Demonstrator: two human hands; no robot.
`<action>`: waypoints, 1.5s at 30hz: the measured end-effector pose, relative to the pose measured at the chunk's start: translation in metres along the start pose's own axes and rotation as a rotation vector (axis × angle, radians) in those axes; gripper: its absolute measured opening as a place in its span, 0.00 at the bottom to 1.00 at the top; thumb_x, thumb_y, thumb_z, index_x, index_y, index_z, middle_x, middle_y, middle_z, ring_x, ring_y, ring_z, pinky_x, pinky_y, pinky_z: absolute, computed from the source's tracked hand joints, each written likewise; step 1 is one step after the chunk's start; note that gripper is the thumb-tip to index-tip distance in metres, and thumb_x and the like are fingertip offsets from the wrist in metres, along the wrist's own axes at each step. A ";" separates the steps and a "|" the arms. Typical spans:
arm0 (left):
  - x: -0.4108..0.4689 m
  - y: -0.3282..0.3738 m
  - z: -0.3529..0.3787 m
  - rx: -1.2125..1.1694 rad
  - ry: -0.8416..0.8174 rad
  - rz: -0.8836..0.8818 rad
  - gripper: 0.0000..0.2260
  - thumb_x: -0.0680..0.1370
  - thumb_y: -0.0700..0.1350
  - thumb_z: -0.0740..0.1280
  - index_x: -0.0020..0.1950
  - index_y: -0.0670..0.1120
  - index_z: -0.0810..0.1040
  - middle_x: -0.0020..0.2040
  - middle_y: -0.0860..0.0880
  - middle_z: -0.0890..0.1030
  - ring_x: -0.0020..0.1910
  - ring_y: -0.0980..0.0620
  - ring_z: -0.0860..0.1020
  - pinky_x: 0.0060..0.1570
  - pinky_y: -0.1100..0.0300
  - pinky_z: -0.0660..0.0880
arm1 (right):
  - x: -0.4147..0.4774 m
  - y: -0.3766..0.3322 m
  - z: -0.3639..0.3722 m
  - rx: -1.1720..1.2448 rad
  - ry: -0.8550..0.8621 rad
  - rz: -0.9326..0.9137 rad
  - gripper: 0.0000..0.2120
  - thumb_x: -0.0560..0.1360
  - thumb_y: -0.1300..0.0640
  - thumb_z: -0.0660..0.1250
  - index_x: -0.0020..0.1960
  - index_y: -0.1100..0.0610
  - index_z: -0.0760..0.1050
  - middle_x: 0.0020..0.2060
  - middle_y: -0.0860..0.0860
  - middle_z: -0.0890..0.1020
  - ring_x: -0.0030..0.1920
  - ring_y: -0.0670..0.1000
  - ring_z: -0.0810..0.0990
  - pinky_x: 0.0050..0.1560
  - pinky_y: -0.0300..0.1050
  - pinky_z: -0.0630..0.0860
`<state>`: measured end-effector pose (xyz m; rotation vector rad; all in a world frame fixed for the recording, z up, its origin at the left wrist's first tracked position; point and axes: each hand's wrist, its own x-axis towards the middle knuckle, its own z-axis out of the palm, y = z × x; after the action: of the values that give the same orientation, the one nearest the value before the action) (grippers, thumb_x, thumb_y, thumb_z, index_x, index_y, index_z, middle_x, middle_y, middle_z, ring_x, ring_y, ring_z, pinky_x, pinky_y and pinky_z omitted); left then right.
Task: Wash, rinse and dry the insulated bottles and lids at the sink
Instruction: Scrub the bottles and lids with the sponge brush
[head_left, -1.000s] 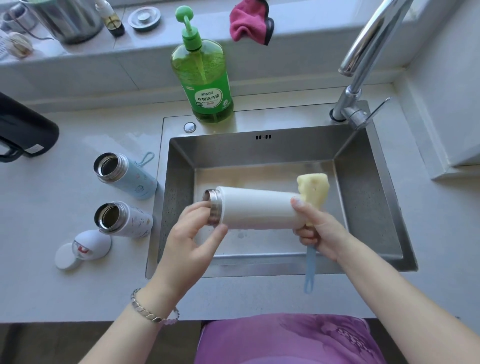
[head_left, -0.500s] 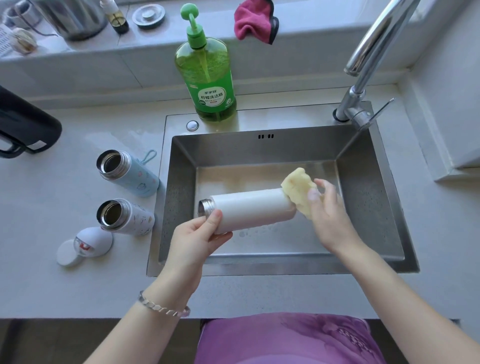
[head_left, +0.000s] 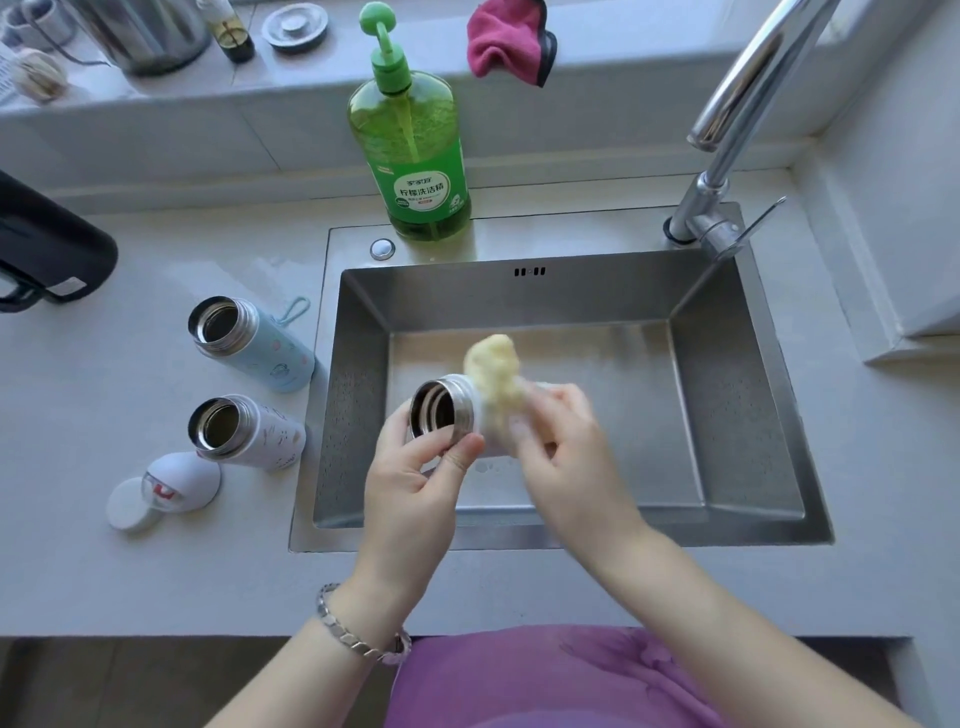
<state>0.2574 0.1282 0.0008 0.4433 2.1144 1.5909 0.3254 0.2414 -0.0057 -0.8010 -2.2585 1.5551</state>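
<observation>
Over the steel sink (head_left: 748, 395) I hold a white insulated bottle (head_left: 441, 413) with its open steel mouth turned towards me. My left hand (head_left: 415, 483) grips it at the neck. My right hand (head_left: 566, 452) holds a yellow sponge (head_left: 496, 379) and presses it against the bottle's white body just behind the neck; the sponge's handle is hidden. Two more open bottles stand on the counter to the left: a light blue one (head_left: 254, 345) and a white patterned one (head_left: 244, 434). Beside them lie a white domed lid (head_left: 184, 480) and a flat white cap (head_left: 130, 504).
A green dish soap pump bottle (head_left: 410, 156) stands behind the sink. The tap (head_left: 727, 171) rises at the back right. A pink cloth (head_left: 509, 41) lies on the sill. A black jug (head_left: 47, 249) sits at the far left.
The bottle has turned from lying sideways to pointing its mouth at me. My right hand slid the sponge from the bottle's base along the body to the neck end.
</observation>
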 end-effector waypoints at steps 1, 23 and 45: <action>0.000 0.000 0.000 -0.036 -0.017 -0.009 0.07 0.72 0.49 0.67 0.41 0.54 0.85 0.54 0.56 0.78 0.58 0.53 0.76 0.58 0.46 0.74 | -0.005 -0.005 0.002 0.031 -0.035 -0.079 0.16 0.76 0.58 0.58 0.60 0.48 0.76 0.43 0.47 0.69 0.41 0.40 0.71 0.46 0.28 0.66; -0.002 -0.011 -0.013 0.070 -0.133 0.224 0.08 0.72 0.50 0.66 0.44 0.48 0.80 0.60 0.54 0.74 0.57 0.62 0.74 0.56 0.73 0.67 | 0.028 0.013 -0.042 -0.124 -0.273 0.272 0.14 0.63 0.49 0.54 0.40 0.49 0.76 0.39 0.51 0.76 0.45 0.51 0.72 0.44 0.43 0.66; 0.009 -0.012 -0.022 0.169 -0.183 0.296 0.06 0.73 0.48 0.65 0.41 0.48 0.81 0.61 0.50 0.74 0.58 0.62 0.74 0.57 0.71 0.68 | 0.041 0.001 -0.035 0.107 -0.377 0.233 0.04 0.64 0.54 0.60 0.31 0.51 0.71 0.27 0.43 0.70 0.28 0.40 0.65 0.31 0.33 0.61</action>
<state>0.2380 0.1112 -0.0070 0.9607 2.1230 1.4608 0.3111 0.2924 0.0036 -0.8234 -2.3727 2.0671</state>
